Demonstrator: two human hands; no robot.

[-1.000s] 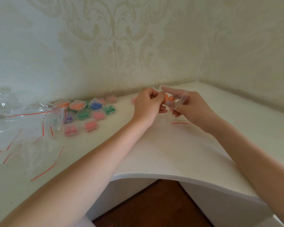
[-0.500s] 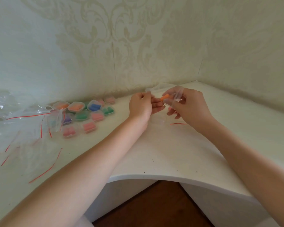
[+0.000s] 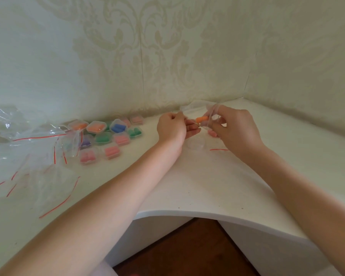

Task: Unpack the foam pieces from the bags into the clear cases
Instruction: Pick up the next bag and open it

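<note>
We are drawing an orange foam cylinder (image 3: 202,119) out of a small clear plastic zip bag (image 3: 211,114), held up above the white curved counter (image 3: 197,188). Our right hand (image 3: 235,130) pinches the bag near its mouth, fingers curled on the film; our left hand (image 3: 172,127) is curled with its fingertips meeting the near end of the foam piece, though how firmly it grips we cannot tell. The piece sits between the two hands, half clear of the bag, we judge. Just below them on the counter lies an open clear round-cornered plastic case (image 3: 195,144), seemingly unfilled. To do this well, we should keep the bag mouth wide, pull the foam straight along its length without crushing it, then lower it into that case. Filled clear cases of coloured foam (image 3: 108,136) stand well to the left beside crumpled clear bags with red seal strips (image 3: 36,148)
</note>
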